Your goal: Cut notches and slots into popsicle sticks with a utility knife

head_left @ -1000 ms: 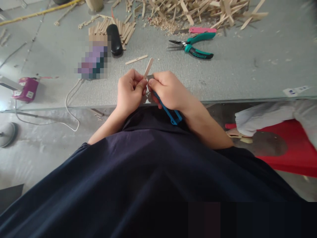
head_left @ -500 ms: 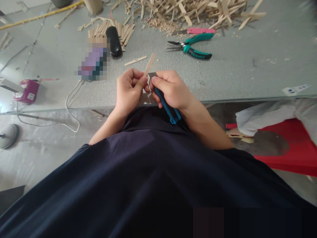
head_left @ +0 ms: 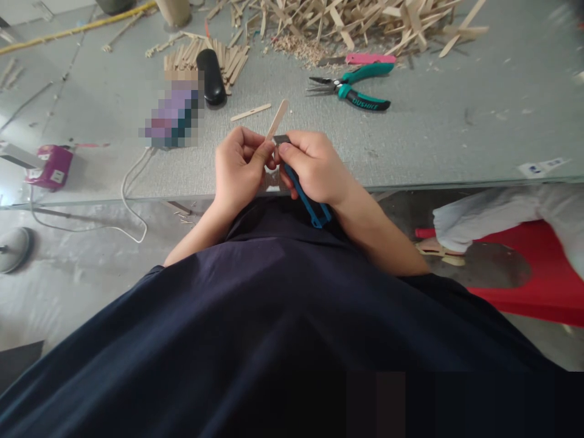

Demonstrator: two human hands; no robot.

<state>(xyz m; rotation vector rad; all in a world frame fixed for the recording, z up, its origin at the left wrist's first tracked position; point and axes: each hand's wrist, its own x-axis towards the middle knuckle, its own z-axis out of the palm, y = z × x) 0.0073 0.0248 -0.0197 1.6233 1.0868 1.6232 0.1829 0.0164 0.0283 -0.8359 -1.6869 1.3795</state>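
Note:
Pinched in my left hand (head_left: pixel 241 164) is a flat wooden craft stick (head_left: pixel 278 117), its rounded end slanting up and to the right. My right hand (head_left: pixel 314 164) is wrapped round a blue and black utility knife (head_left: pixel 314 207), whose handle points down toward my lap. The grey blade (head_left: pixel 281 139) lies by my right thumb, right beside the stick; my fingers hide whether it touches. A second, thin craft stick (head_left: pixel 250 112) with a small dark mark rests on the table just beyond my left hand.
Beyond my hands lie green-handled pliers (head_left: pixel 349 88), a pink-handled knife (head_left: pixel 369 58), wood shavings (head_left: pixel 301 48) and a heap of sticks (head_left: pixel 365 21). A black case (head_left: pixel 211 78) sits at left by more sticks. The table's edge (head_left: pixel 410 184) is close; a red stool (head_left: pixel 538 267) stands right, near another person's leg.
My hands have hardly moved. The blade has shifted very slightly against the stick, and the pale curl hanging between my hands no longer shows there.

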